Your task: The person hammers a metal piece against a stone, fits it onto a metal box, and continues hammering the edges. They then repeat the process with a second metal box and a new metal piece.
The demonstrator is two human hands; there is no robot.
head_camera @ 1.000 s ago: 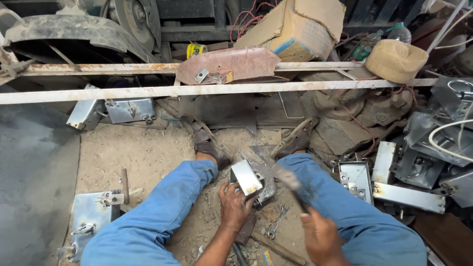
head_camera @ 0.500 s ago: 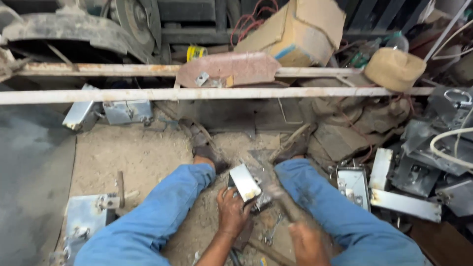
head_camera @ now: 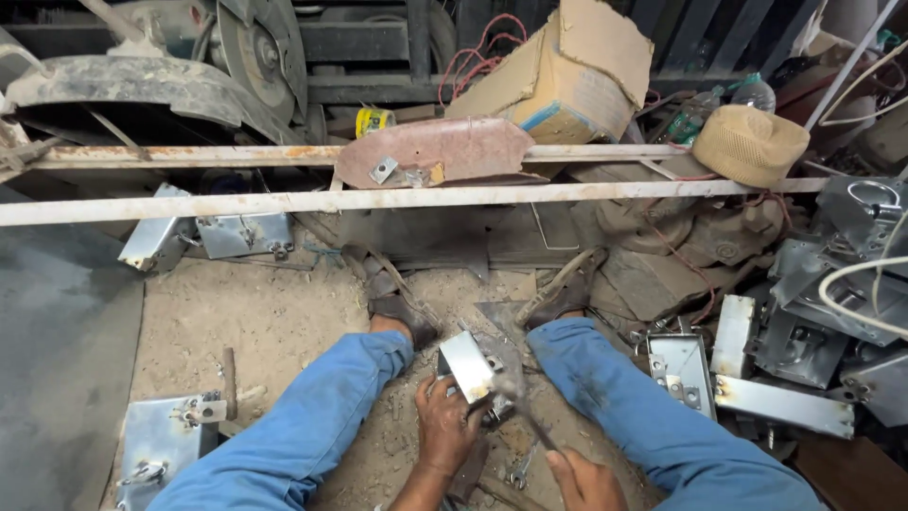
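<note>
A sandy workshop floor (head_camera: 274, 322) lies strewn with scrap. At six o'clock, the left hand (head_camera: 449, 426) is clamped on a shiny rectangular metal box (head_camera: 470, 367) between the knees. At five o'clock, the right hand (head_camera: 586, 481) is closed around a blurred hammer (head_camera: 518, 402).

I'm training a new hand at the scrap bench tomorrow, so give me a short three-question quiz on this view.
1. True or false: the left hand holds the small silver sheet-metal box between the blue-trousered legs.
2. Multiple choice: what does the right hand grip? A) a dark-handled hammer B) a red paint brush C) a glass bottle
3. Fill in: the tan woven hat rests at the ___ end of the rusty pale metal bars.

Key: 1 true; 2 A; 3 right.
</note>
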